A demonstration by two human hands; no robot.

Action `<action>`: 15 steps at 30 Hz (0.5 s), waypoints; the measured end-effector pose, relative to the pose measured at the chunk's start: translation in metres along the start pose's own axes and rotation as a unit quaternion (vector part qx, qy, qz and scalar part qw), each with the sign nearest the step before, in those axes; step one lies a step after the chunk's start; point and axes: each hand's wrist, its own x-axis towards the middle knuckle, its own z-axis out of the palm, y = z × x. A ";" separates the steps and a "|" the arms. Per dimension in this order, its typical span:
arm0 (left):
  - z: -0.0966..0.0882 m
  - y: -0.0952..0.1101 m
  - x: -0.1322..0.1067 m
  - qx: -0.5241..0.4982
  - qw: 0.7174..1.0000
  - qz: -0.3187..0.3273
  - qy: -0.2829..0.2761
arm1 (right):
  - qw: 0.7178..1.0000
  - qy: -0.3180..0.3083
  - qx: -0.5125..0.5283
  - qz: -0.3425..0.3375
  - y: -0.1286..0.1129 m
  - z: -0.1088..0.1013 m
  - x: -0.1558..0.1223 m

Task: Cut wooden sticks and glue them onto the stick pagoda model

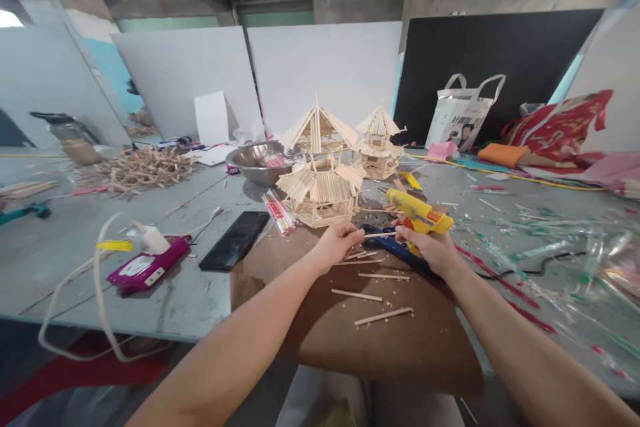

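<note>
My left hand (341,243) pinches one end of a thin wooden stick (381,235). The fingertips of my right hand (434,252) meet the stick's other end, and that hand also grips a yellow hot glue gun (419,208) whose nozzle points left. Beneath my hands a brown board (320,327) bears several loose sticks (384,276) and small crumbs. A dark blue object (387,245) lies partly hidden behind my right hand. Just beyond stands a stick-built pavilion model (324,190) with a sloping roof, and a second, tiered one (379,143) is behind it to the right.
Left of the board lie a black phone (234,240) and a purple power strip (149,263) with a looping white cable. A metal bowl (257,163) and a heap of wood pieces (143,170) are further back. Plastic wrappers (545,250) litter the right side; a white bag (461,117) stands behind.
</note>
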 end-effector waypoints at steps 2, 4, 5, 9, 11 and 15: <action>0.001 0.001 -0.001 -0.003 1.000 -0.005 0.005 | 1.000 -0.006 0.001 -0.004 -0.001 0.000 0.000; 0.001 0.001 -0.002 0.005 1.000 -0.008 0.004 | 1.000 -0.010 0.002 -0.009 -0.003 0.000 -0.001; 0.000 0.001 -0.002 0.016 1.000 -0.009 0.000 | 1.000 -0.012 0.001 -0.011 -0.005 0.000 -0.001; -0.002 -0.001 -0.001 0.120 0.992 0.038 -0.018 | 0.999 -0.022 -0.015 -0.024 -0.007 -0.001 -0.003; -0.002 -0.003 -0.001 0.192 0.976 0.097 -0.021 | 0.999 -0.031 -0.025 -0.028 -0.006 -0.002 -0.003; 0.004 -0.004 -0.004 0.302 0.937 0.171 -0.040 | 0.997 -0.060 -0.042 -0.016 0.000 -0.002 -0.004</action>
